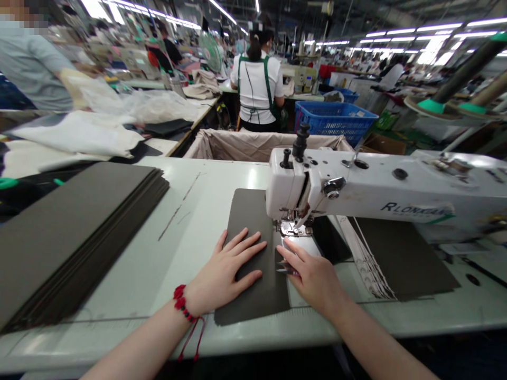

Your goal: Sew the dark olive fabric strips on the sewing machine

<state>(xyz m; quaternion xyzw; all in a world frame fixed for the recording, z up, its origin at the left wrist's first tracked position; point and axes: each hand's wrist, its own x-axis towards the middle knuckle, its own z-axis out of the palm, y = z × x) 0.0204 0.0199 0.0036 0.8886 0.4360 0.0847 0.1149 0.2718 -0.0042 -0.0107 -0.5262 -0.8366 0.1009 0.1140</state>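
Note:
A dark grey fabric panel (253, 211) with rounded corners lies flat on the table, its right edge beside the presser foot (293, 229) of a white sewing machine (380, 184). My left hand (232, 266) rests on the panel with its fingers spread. At the panel's right edge, just in front of the presser foot, is my right hand (309, 272), its index finger stretched towards the foot. Tucked in that hand is a pair of thread snips (285, 268); their pointed metal blades show, while the handles are hidden by the palm.
A thick stack of grey panels (87, 221) lies at left. Right of the needle, under the machine arm, are more grey panels (404, 258) with pale edging. Behind the table are a cloth-lined bin (245, 145), a blue crate (336, 119) and a co-worker (256, 84) facing away.

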